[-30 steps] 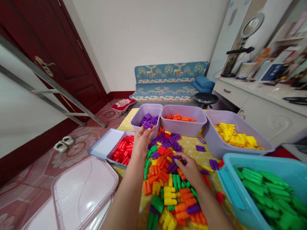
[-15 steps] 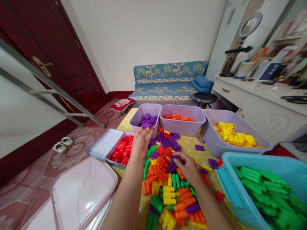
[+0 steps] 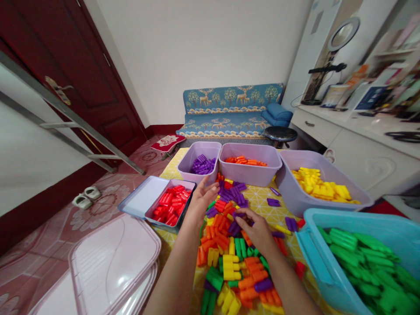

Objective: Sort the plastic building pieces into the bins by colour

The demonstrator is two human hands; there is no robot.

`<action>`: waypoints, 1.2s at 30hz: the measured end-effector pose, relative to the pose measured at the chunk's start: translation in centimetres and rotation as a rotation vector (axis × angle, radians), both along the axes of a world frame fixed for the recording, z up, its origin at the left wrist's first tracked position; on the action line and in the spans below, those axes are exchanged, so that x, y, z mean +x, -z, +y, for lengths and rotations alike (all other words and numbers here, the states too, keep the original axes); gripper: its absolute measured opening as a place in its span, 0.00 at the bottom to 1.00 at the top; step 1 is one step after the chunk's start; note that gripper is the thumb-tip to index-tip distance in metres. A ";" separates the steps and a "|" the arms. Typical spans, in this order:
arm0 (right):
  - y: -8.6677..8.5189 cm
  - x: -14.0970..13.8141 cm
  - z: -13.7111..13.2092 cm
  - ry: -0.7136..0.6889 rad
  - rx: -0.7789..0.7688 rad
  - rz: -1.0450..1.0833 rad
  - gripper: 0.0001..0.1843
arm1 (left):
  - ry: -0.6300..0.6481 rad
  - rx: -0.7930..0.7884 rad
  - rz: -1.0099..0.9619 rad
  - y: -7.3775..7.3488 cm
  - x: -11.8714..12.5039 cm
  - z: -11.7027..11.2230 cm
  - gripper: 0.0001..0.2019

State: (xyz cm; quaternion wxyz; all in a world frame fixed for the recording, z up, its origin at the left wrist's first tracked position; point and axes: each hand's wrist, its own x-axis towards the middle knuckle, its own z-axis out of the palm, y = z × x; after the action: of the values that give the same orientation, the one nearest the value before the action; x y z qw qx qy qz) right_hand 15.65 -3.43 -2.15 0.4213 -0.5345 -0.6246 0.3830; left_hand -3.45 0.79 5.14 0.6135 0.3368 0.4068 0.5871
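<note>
A heap of mixed coloured plastic blocks (image 3: 229, 245) lies on the yellow patterned tablecloth (image 3: 262, 201). My left hand (image 3: 200, 202) hovers over the heap's left side with fingers spread and nothing in it, just short of the lilac tub of purple blocks (image 3: 200, 164). My right hand (image 3: 257, 229) rests on the heap with fingers curled around purple blocks (image 3: 235, 226). Beside the purple tub stand a lilac tub of orange blocks (image 3: 251, 164) and one of yellow blocks (image 3: 320, 186).
A low tub of red blocks (image 3: 170, 203) sits at the left on a blue lid (image 3: 139, 201). A turquoise bin of green blocks (image 3: 364, 262) fills the right foreground. A pinkish lid (image 3: 108, 267) lies lower left. Behind are a sofa (image 3: 229, 111) and a stool (image 3: 280, 133).
My left hand has drawn back from the purple tub toward the heap, now empty and spread. My right hand stayed on the purple blocks in the heap.
</note>
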 end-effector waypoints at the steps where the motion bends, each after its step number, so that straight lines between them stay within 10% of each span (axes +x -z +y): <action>1: -0.1 -0.1 -0.1 -0.006 -0.002 0.002 0.15 | 0.009 -0.010 0.021 0.5 0.0 -0.2 0.35; 20: 0.1 -0.5 -0.2 0.032 0.061 0.393 0.20 | 0.403 0.235 0.472 5.5 2.5 -3.0 0.20; 30: -0.1 -0.1 -0.2 0.039 0.051 0.150 0.15 | 0.327 0.429 1.163 1.8 1.1 -3.8 0.14; 36: 0.0 -0.3 -0.3 0.052 0.045 0.087 0.18 | -0.043 0.414 1.777 1.4 -1.7 -2.0 0.18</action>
State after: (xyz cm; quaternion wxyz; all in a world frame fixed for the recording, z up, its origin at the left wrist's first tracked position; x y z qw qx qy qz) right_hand 15.34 -3.71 -2.12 0.4698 -0.5239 -0.6000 0.3806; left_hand -5.11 -1.25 3.75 -0.0093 0.7608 0.6224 0.1839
